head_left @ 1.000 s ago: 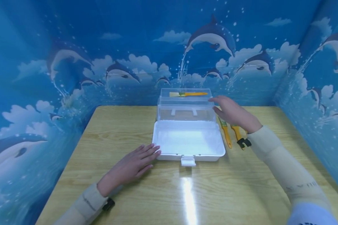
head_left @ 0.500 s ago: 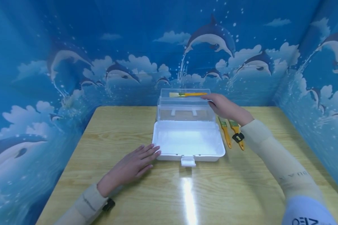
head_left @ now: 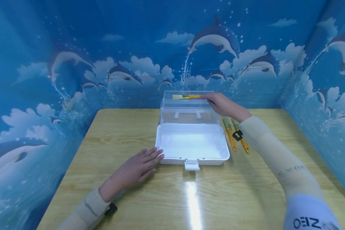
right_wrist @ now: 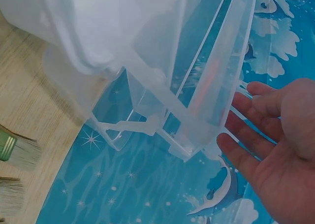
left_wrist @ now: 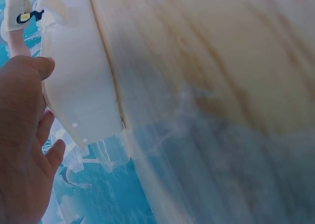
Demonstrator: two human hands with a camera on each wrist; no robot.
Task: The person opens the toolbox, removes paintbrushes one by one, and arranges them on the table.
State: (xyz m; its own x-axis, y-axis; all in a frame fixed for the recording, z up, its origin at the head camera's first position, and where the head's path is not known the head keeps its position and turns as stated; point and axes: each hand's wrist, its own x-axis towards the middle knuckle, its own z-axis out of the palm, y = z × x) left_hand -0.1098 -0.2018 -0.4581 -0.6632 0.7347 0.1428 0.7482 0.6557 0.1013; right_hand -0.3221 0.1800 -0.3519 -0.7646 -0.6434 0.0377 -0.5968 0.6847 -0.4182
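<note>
A white plastic storage box stands open on the table, its clear hinged trays unfolded behind it. In the upper tray lies a paintbrush with pale bristles and an orange handle. My right hand is at that tray's right side, overlapping the handle's end in the head view. The right wrist view shows its fingers loosely extended along the tray's outer wall, the brush a faint orange streak through the plastic. My left hand rests with straight fingers against the box's front left corner.
Two more orange-handled paintbrushes, one nearer the box and one farther right, lie on the wooden table. A white latch hangs at the box's front. Blue dolphin-print cloth surrounds the table at back and sides.
My right hand has moved left from beside the trays to the brush's handle end, its forearm following and uncovering more of the two brushes on the table. My left hand has stayed put.
</note>
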